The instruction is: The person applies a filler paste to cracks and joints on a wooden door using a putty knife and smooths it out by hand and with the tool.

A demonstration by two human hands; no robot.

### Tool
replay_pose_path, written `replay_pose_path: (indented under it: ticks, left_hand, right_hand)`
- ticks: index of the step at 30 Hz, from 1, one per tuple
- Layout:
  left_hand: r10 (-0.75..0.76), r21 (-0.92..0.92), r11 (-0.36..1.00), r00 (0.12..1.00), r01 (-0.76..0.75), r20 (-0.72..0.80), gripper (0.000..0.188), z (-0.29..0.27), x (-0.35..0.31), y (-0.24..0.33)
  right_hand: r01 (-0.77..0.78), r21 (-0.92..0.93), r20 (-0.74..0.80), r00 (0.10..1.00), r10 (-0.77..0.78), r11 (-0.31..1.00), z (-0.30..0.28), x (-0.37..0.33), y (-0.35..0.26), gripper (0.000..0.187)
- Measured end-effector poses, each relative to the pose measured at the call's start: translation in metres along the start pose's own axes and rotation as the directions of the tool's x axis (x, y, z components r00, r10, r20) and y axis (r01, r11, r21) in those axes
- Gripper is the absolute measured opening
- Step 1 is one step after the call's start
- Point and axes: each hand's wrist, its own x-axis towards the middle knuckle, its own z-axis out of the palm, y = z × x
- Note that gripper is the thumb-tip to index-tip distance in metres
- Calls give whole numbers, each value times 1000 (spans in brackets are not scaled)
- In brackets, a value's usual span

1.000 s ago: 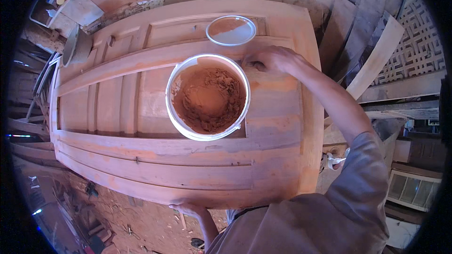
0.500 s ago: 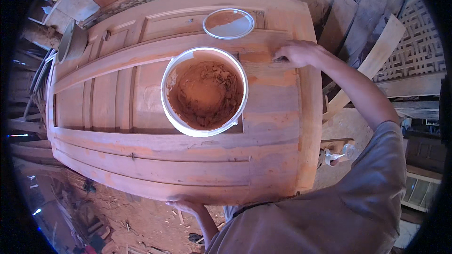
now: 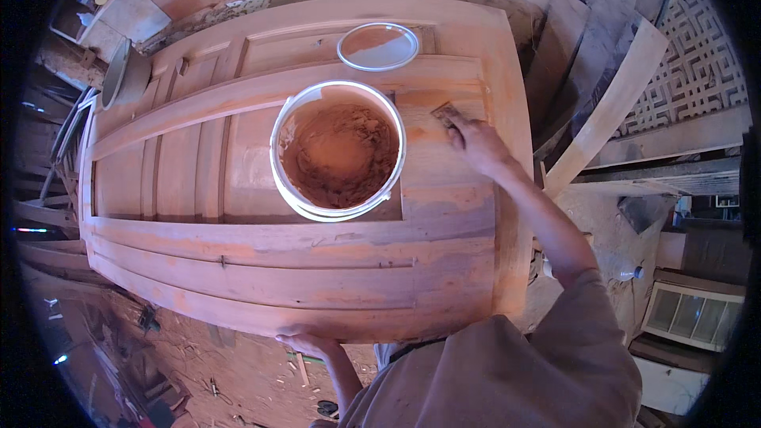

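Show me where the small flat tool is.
In the head view, the small flat tool is in the right hand, right of the open bucket, toward the right end of the wooden door.

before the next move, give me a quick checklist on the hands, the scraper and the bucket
1. Right hand holding the flat scraper: ok.
2. Left hand at the near edge of the wooden door: ok; whether its fingers grip underneath: cannot tell.
3. White bucket upright on the door: ok.
4. Round lid off, lying beyond the bucket: ok.
5. Brown paste exposed in the bucket: ok.
6. Paste on the scraper's underside: cannot tell.
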Motion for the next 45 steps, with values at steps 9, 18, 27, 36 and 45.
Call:
replay_pose_path:
  ticks: [9,18,27,36,45]
  left_hand:
    - [-5,-74,997,999,8,41,74,11,-33,23]
    - [85,87,993,996,-83,-25,68,16,-38,24]
    - [167,-18,986,986,-166,18,52,20,-36,16]
    - [595,299,765,804,-570,10,59,6,-1,-27]
    - [275,-429,877,958,-214,84,64,4,22,-30]
  right_hand:
    - [213,-31,249,948,-199,977,-67,8,14,31]
    - [452,-203,407,845,-345,869,-52,61,7,32]
    - [417,-58,134,904,-407,907,-107,5,106,39]
    - [-169,960,80,930,360,222,-16,-215,40,54]
    - [-98,977,164,912,375,-189,33,-323,-22,56]
